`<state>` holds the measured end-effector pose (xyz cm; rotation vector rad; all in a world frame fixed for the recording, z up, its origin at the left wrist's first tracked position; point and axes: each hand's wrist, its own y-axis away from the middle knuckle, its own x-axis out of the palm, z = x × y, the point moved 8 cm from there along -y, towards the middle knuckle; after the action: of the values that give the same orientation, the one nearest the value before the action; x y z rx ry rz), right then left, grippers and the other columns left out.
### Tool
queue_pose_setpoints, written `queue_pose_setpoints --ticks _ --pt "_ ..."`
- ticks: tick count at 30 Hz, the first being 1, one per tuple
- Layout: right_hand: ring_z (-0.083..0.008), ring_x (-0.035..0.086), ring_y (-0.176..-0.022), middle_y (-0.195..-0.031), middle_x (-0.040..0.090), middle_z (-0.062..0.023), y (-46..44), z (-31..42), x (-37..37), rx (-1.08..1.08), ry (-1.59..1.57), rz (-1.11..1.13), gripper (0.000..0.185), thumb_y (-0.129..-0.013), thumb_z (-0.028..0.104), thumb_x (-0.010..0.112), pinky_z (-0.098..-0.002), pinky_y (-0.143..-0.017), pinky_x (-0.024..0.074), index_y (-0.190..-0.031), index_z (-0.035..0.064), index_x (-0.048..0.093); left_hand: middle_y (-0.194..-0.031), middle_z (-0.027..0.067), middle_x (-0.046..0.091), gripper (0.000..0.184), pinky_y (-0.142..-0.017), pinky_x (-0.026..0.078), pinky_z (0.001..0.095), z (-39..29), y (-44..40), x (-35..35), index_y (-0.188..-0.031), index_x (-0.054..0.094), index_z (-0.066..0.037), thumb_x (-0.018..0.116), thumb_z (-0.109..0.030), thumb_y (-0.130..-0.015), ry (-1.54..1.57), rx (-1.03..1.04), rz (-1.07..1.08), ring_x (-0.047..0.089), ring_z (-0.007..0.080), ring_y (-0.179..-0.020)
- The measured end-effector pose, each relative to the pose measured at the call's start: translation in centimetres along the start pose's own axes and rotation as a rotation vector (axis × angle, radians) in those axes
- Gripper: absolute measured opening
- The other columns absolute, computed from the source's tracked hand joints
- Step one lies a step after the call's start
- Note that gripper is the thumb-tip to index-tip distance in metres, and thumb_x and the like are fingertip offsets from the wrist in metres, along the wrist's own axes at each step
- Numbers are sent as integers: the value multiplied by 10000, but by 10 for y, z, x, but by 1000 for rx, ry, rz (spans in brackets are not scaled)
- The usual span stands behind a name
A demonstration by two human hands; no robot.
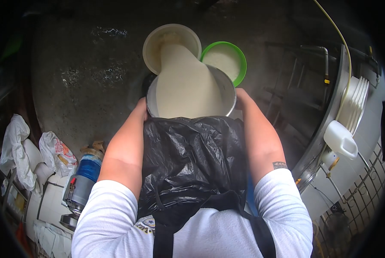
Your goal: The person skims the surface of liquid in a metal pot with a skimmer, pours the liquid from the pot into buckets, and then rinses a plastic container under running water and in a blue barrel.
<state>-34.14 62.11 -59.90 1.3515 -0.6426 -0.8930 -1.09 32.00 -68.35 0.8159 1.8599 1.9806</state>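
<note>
grip on either side seems closed on the pot.

A person's two arms reach from the near edge toward the far side of the scene, bare below the elbows and spread wide. The left forearm slants inward from the left, the right forearm from the right, where a dark tattoo shows near the elbow. The left hand and the right hand, slightly farther out, are set well apart, both clasped in a hold, their fingers largely hidden from view.
</note>
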Motion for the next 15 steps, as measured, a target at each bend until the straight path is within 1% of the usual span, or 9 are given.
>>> queue_pose_setpoints --ticks 2,4,7,11,14,15 --pt "-357 708 -984 -1135 716 -208 -1 -1 0 19 2 -3 432 -883 246 743 -484 -847 563 -1187 -55 688 -1331 190 665 510 -1038 460 456 2 3 0 -1278 674 -25 620 -396 -932 3 -18 -13 616 316 -1233" --pt "-354 705 -1005 -1135 718 -205 -5 -2 -4 55 79 -12 427 -883 258 737 -484 -860 558 -1186 -40 694 -1327 195 665 503 -1020 471 470 1 1 1 -1273 676 -21 631 -381 -925 -5 19 -4 619 323 -1224" --pt "-341 705 -1014 -1135 722 -204 1 0 -2 50 55 3 419 -877 261 739 -480 -864 556 -1177 -29 701 -1327 199 664 492 -1004 479 486 0 6 5 -1262 684 -25 625 -379 -926 1 -29 -10 620 332 -1216" --pt "-331 704 -1017 -1132 725 -196 3 2 -5 48 56 15 404 -881 259 731 -484 -864 555 -1171 -22 705 -1329 201 663 492 -1005 479 492 -3 15 12 -1258 688 -26 619 -386 -929 -10 -33 -12 618 340 -1217" --pt "-328 705 -1014 -1126 729 -189 15 7 -1 40 20 5 390 -885 254 717 -476 -871 553 -1164 -20 708 -1333 201 660 493 -1006 481 491 1 7 8 -1259 687 -28 613 -388 -931 5 -51 -15 616 340 -1220" --pt "-318 720 -970 -1097 737 -185 15 6 -3 66 24 -10 337 -889 214 720 -469 -847 570 -1126 -26 722 -1330 197 663 491 -1003 483 493 3 6 10 -1258 686 -28 610 -388 -932 15 -59 6 620 339 -1216"
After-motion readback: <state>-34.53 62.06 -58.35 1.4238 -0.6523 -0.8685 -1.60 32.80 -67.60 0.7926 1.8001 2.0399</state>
